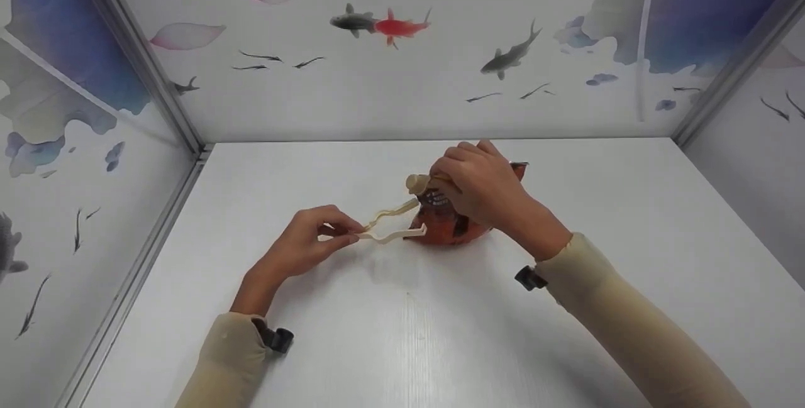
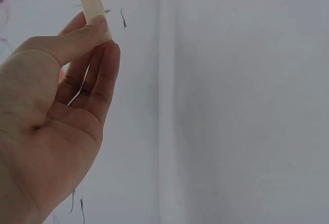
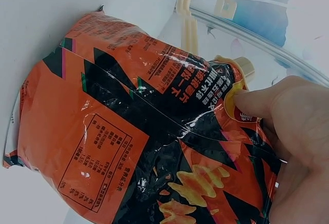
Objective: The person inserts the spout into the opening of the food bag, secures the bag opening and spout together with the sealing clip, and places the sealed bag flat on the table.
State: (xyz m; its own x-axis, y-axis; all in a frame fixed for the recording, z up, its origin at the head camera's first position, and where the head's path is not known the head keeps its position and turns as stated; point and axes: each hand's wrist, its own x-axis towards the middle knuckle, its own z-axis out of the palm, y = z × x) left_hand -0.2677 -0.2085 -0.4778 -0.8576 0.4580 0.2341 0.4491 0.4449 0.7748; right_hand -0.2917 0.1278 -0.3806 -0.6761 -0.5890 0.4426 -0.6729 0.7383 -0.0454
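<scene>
An orange and black chip bag (image 1: 446, 229) is held near its top by my right hand (image 1: 481, 185), thumb on the printed front in the right wrist view. My left hand (image 1: 314, 238) pinches one end of a cream plastic bag clip (image 1: 393, 237) between thumb and fingers. From those fingertips the clip's two arms spread apart toward the bag; the nearer arm ends in a small hook by its side. A round cream cap (image 1: 416, 183) sticks out beside the right fingers at the bag's top. Part of the farther arm is hidden behind the bag.
Beneath both hands is a white tabletop (image 1: 402, 345). White panels with painted fish (image 1: 402, 26) and leaves stand at the back and sides, joined by grey metal corner rails (image 1: 141, 49). Black wrist cameras (image 1: 530, 278) sit on both sleeves.
</scene>
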